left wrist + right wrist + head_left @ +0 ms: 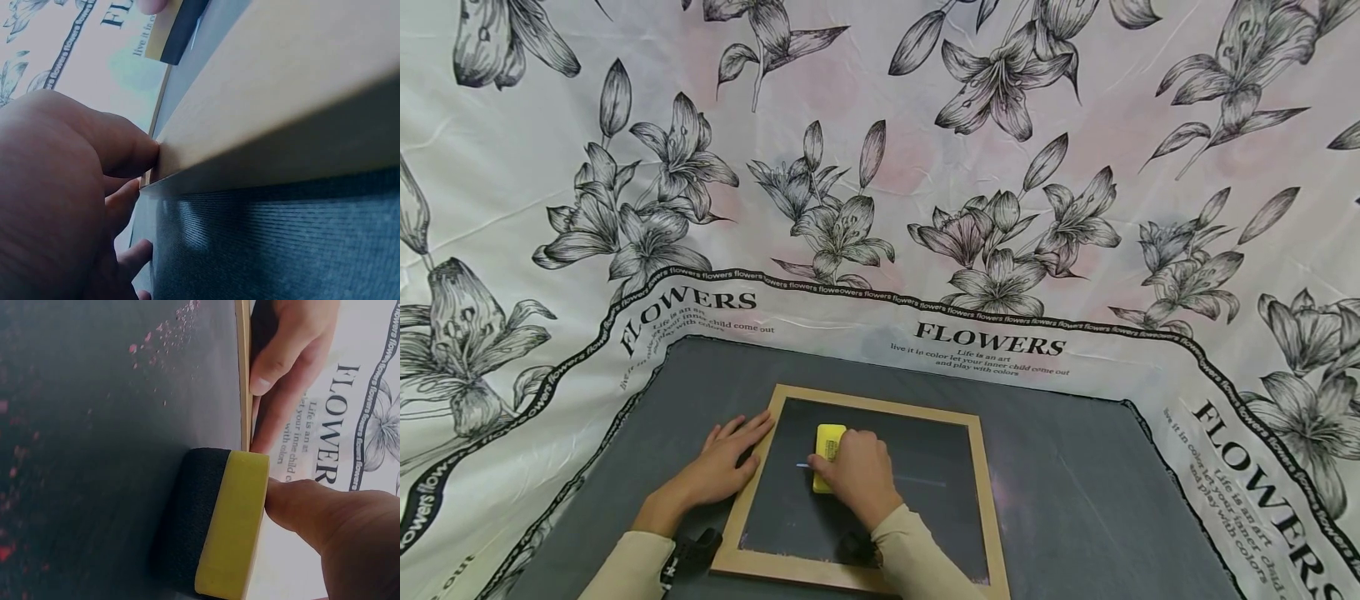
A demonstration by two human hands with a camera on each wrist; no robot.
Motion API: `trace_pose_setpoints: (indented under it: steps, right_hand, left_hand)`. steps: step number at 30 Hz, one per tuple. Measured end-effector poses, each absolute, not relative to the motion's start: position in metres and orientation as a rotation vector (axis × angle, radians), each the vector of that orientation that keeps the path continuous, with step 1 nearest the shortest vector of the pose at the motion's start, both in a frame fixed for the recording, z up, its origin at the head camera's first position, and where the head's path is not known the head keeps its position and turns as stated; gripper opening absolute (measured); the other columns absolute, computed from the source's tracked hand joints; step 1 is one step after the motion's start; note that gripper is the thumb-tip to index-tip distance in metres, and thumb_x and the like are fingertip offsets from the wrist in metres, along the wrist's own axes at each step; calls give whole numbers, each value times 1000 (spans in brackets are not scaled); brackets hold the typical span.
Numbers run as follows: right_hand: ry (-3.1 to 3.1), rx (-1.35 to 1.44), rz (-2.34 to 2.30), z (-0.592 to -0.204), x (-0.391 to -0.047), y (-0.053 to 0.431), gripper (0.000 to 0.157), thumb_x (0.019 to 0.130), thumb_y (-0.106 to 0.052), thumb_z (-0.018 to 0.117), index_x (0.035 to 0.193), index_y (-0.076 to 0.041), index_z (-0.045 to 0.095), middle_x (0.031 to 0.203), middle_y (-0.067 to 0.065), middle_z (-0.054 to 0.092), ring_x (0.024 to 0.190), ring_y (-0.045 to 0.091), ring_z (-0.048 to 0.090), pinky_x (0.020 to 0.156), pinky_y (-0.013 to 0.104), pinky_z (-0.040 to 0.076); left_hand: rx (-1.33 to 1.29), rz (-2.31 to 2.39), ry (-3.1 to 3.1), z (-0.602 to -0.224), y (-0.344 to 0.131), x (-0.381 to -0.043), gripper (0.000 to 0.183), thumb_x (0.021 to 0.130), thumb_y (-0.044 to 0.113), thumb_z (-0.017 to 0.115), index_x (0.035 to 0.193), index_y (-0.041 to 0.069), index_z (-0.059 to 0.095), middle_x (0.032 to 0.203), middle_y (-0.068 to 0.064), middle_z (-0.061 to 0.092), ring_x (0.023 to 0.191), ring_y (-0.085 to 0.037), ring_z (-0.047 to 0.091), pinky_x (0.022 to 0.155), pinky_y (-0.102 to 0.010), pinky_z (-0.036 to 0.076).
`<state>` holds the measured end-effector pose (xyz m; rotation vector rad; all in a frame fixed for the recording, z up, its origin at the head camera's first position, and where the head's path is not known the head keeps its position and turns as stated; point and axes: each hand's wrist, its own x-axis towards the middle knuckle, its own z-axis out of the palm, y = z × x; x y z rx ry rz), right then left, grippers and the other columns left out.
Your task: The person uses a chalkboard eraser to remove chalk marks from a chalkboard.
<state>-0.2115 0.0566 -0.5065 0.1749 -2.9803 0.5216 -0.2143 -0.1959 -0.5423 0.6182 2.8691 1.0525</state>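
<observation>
A small chalkboard with a light wooden frame (880, 402) lies on the dark grey table. My right hand (867, 475) grips a yellow chalkboard eraser (829, 440), thumb along its near left side. In the right wrist view the eraser's black felt (187, 519) faces down on the board. A faint chalk line (925, 482) runs to the right of the eraser, and a short bright piece shows at its left. My left hand (718, 467) rests with extended fingers against the frame's left edge; its thumb (128, 147) touches the wood in the left wrist view.
Reddish chalk crumbs (147, 337) dot the board's surface. Around the grey tabletop (1075, 475) hangs a white cloth (865, 333) printed with flowers and lettering. A black strap (696, 550) sits at the left wrist.
</observation>
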Motion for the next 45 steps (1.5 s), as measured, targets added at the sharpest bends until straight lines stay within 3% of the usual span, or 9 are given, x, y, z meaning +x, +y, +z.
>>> trace_pose_setpoints:
  steps: [9, 31, 45]
  right_hand:
    - [-2999, 201, 530, -507, -211, 44, 56, 86, -57, 90, 96, -3, 77, 74, 2, 61, 60, 15, 56, 55, 32, 55]
    - [-3006, 190, 506, -506, -211, 33, 60, 86, -59, 89, 102, -2, 77, 77, 4, 62, 63, 17, 60, 60, 35, 60]
    - [-3031, 155, 514, -505, -211, 39, 59, 86, -59, 88, 102, -3, 77, 77, 3, 62, 64, 17, 59, 59, 34, 58]
  left_hand:
    - [657, 1132, 2879, -548, -196, -216, 62, 103, 9, 63, 163, 2, 51, 173, -21, 42, 156, -63, 31, 120, -86, 12]
    - [629, 1083, 2882, -549, -198, -217, 62, 106, 9, 62, 166, 6, 48, 175, -18, 41, 159, -61, 29, 122, -85, 10]
    - [751, 1182, 2906, -575, -205, -226, 61, 107, 22, 62, 167, 16, 50, 176, -10, 43, 154, -63, 32, 118, -86, 11]
